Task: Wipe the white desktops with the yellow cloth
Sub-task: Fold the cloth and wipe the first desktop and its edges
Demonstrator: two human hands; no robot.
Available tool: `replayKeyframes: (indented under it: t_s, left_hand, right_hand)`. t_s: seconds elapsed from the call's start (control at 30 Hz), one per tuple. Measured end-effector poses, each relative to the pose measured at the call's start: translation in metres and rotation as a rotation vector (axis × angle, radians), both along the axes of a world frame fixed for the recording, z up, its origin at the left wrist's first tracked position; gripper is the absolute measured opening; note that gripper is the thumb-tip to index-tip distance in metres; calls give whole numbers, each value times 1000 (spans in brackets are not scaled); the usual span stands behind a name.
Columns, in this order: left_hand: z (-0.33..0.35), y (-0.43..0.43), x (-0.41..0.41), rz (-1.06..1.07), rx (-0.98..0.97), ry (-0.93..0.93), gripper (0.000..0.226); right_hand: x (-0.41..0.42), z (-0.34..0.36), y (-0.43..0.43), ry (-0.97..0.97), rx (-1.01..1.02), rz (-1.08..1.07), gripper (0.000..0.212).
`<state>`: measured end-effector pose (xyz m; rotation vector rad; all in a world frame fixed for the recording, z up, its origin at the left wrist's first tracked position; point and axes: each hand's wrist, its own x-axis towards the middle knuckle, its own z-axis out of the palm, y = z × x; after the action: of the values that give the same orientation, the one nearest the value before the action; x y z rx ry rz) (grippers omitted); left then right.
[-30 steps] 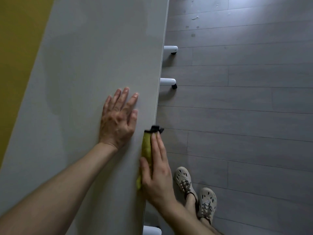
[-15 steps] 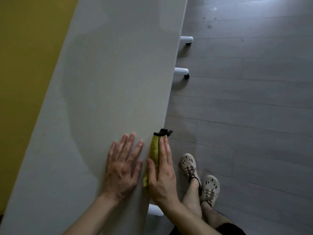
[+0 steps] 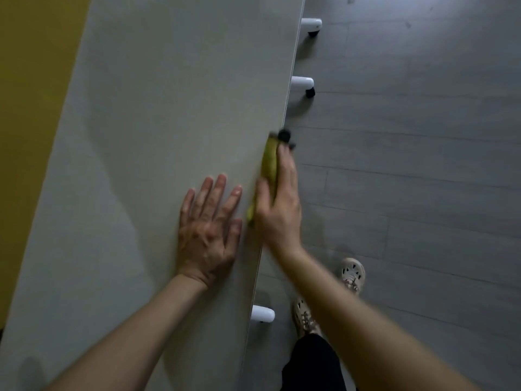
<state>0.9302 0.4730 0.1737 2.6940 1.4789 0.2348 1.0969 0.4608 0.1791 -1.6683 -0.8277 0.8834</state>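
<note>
Your right hand (image 3: 277,210) had slid the cloth (image 3: 269,162) forward along the right edge of the desktop (image 3: 141,122). It went from behind your left hand (image 3: 207,227) to past its fingertips. The left hand stayed flat on the desktop near that edge, fingers straight and spread, holding nothing.

The cloth sat folded over the right edge. Your right thumb lay on top and your fingers ran down the side, pinching it there, though motion blur hid the finer detail. A black tab (image 3: 283,135) stuck out at its front end.

The cloth looked light, soft and limp, likely to bunch or slip off a thin edge. You probably did well to hold it mid-length, wrapped over the edge, not by the tab.
</note>
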Motion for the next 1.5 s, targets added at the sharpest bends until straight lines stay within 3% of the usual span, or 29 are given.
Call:
replayKeyframes:
  t_s: [0.1,0.17,0.37,0.47,0.67,0.73,1.03,1.3,1.5]
  left_hand:
    - [0,-1,0,0,-6,-1,59]
    - [0,-1,0,2,-13,-4,60]
    - [-3,1,1,10,26,-22,58]
    - [-4,1,2,17,32,-28,58]
    - [-4,2,3,17,26,-28,58]
    - [-2,1,5,22,19,-32,58]
    - [-6,4,7,28,68,-53,59]
    - [-2,0,8,31,47,-68,57]
    - [-1,-1,9,31,58,-94,57]
  right_hand:
    - [-53,9,-107,10,-28,102,72]
    - [-57,12,-124,8,-45,140,73]
    - [15,2,22,2,-13,-7,70]
    - [17,-2,31,-10,0,-25,70]
    - [-90,5,-164,-10,-1,64,71]
    - [-102,7,-191,-26,-28,99,73]
    - [-25,-3,-35,-75,-31,-9,68]
    - [-132,7,-234,-69,-57,64,72]
    - [-67,2,-109,-60,-77,-14,70]
